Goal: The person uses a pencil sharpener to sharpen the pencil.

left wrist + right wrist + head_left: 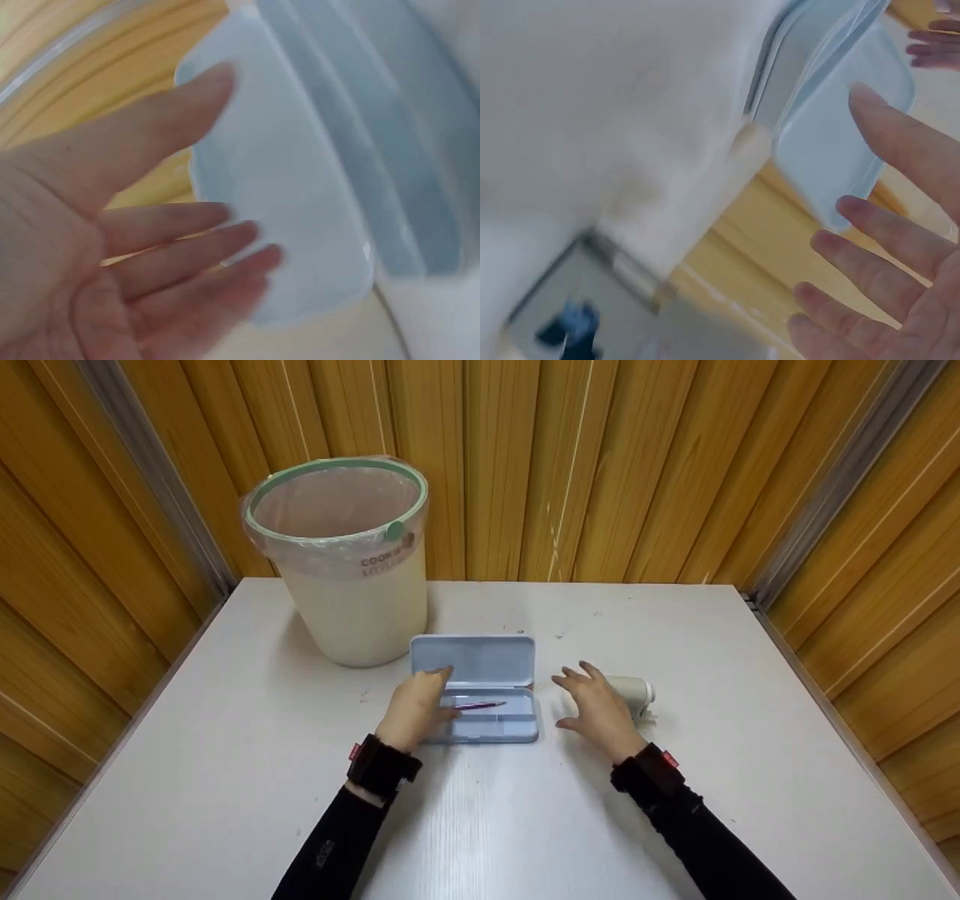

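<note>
A light-blue pencil case (517,727) lies on the table with its lid (480,656) raised. Inside is a purple pen (484,705), its left end partly behind my left hand (415,709). That hand hovers over the left part of the case with thumb and fingers spread, and in the left wrist view the palm is bare before the lid (300,247). My right hand (600,712), fingers extended and apart, is to the right of the case and holds nothing. Partly hidden behind it is a pale grey-green, rounded object (634,690) whose kind I cannot tell.
A tall cream bin (367,615) with a green rim and clear plastic liner stands at the back left, close behind the case. Wood-patterned walls (585,472) enclose the white table (465,825) at the back and sides.
</note>
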{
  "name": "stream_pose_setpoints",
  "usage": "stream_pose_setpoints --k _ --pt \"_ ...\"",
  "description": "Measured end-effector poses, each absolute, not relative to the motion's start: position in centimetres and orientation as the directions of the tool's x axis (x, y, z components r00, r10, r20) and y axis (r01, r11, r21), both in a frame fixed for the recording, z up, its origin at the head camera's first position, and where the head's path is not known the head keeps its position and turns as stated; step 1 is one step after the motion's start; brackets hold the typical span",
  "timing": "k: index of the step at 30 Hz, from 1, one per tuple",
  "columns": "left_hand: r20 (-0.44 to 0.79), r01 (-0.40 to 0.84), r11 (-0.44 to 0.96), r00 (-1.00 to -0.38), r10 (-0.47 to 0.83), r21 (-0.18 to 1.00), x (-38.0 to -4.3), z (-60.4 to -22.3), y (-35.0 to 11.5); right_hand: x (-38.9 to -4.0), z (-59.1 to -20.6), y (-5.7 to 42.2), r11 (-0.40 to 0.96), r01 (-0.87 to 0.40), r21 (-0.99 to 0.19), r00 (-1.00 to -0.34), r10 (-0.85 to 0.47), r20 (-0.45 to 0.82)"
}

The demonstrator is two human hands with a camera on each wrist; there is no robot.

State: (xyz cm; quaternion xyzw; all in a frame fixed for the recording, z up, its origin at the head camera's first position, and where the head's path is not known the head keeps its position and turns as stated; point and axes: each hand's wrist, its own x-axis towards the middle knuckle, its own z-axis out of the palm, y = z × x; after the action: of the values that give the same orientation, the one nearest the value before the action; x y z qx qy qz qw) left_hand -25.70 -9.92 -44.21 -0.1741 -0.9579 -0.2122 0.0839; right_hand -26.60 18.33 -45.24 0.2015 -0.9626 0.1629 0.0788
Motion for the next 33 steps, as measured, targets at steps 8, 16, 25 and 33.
stream_pose_setpoints --k 8,16,25,33 --pt "0.286 0.564 0.723 -0.826 0.486 0.4 -26.2 -45.9 -5.8 -27.3 -44.3 23.2 0.905 -0.364 -0.219 -0.913 -0.3 0.277" --pt "0.217 0.572 0.699 -0.816 0.535 0.428 -25.7 -46.0 -3.4 -27.3 -44.3 25.5 0.871 -0.27 -0.411 -0.963 -0.234 0.136" --pt "0.289 0.622 0.674 -0.783 0.551 0.399 -25.4 -46.1 -1.5 -27.7 -44.3 25.8 0.856 -0.289 -0.429 -0.957 -0.25 0.147" --pt "0.356 0.637 0.675 -0.77 0.53 0.373 -25.2 -45.6 1.1 -27.4 -44.4 25.2 0.84 -0.322 -0.436 -0.933 -0.203 0.299"
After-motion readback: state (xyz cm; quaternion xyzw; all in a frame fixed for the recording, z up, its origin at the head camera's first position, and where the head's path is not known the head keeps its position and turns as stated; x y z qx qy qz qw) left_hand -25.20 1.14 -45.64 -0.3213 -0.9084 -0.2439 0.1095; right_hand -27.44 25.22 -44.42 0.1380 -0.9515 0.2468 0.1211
